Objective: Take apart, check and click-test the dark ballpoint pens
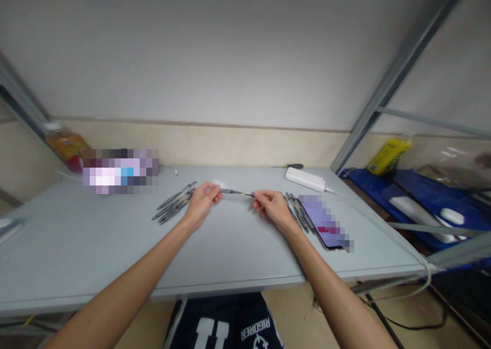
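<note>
Pinching a pen (229, 191), left hand (202, 203) clamped on one end, right hand (273, 206) on the other, loose pens (174, 205) beside each.

a slim grey pen (229, 191), its three-o'clock half thinner, is being held nearly level, while loose grey pens (174, 205) are lying slantwise between its eight and nine o'clock and more pens (301, 212) between three and four.

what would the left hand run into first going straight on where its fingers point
Likely the right hand, at the other end of the grey pen, though depth is unclear.
</note>
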`<move>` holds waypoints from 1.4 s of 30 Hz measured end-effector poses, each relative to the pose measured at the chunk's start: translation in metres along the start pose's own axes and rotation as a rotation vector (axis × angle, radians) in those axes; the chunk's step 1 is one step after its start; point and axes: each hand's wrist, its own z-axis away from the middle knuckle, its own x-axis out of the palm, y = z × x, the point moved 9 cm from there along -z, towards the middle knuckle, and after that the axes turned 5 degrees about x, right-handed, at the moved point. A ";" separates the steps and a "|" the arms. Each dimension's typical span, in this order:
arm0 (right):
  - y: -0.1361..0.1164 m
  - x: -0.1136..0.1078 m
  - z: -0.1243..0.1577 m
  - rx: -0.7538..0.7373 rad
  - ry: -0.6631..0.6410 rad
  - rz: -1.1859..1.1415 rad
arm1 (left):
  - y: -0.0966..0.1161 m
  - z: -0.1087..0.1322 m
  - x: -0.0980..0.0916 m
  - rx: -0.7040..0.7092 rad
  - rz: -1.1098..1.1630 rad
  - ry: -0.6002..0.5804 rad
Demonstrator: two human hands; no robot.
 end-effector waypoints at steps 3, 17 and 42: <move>-0.003 -0.003 -0.001 -0.052 0.023 -0.052 | 0.000 0.000 0.000 0.004 -0.001 0.004; -0.006 -0.013 -0.001 -0.076 0.092 -0.178 | 0.008 0.006 0.013 -0.048 0.034 -0.067; -0.002 -0.048 -0.002 -0.103 0.371 -0.342 | 0.008 0.000 -0.008 -0.001 0.033 0.102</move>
